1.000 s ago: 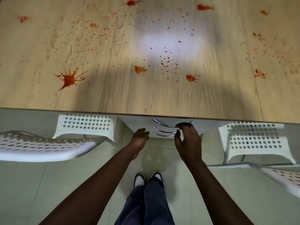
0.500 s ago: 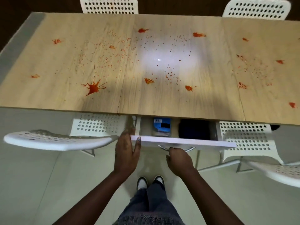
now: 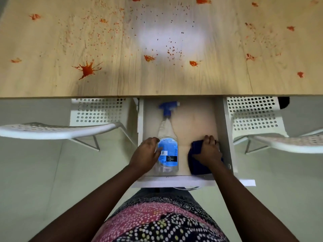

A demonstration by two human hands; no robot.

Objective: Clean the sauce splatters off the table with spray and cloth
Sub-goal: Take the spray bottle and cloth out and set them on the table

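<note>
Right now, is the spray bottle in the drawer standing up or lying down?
Lying down. The spray bottle lies flat on the floor of the open drawer, blue trigger head toward the table, with the left hand gripping its side.

Home dining area: wooden table (image 3: 157,84), perforated chairs (image 3: 253,117).

Count on inspection: one table (image 3: 174,84), one open drawer (image 3: 225,137), one spray bottle (image 3: 167,145), one dark blue cloth (image 3: 195,163), two white perforated chairs (image 3: 97,114) (image 3: 253,116), two hands (image 3: 146,154) (image 3: 208,151).
</note>
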